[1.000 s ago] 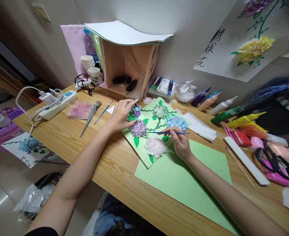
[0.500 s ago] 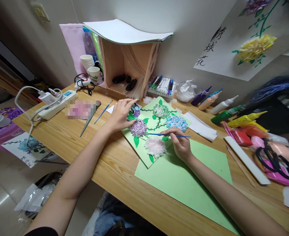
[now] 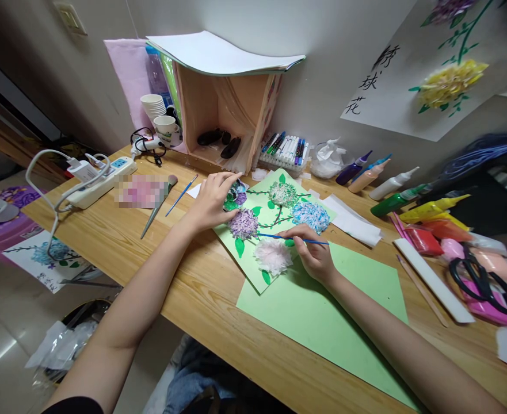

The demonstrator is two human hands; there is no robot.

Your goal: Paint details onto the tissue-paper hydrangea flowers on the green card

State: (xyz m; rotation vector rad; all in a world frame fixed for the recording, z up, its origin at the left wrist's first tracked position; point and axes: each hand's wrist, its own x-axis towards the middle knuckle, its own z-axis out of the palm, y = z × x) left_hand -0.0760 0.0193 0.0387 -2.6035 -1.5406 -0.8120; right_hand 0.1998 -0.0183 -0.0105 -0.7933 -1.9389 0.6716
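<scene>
My right hand pinches a thin blue paintbrush, its tip pointing left, close to the purple flower. That flower belongs to a light green sheet with painted leaves and dark stems. Also on the sheet are a pale pink flower, a blue-and-white flower and a green-and-white flower. My left hand grips the edge of a small round paint dish smeared with green and purple, thumb and fingers on either side; the hand partly hides it.
A plain green sheet lies under my right forearm. Behind are a box and a marker tray. Paint bottles, scissors and a white strip lie right; a grey-handled brush and power strip left.
The paintbrush's rear end has shifted slightly left and down as my right hand tilted a little. My left hand and the paint dish stay put.
</scene>
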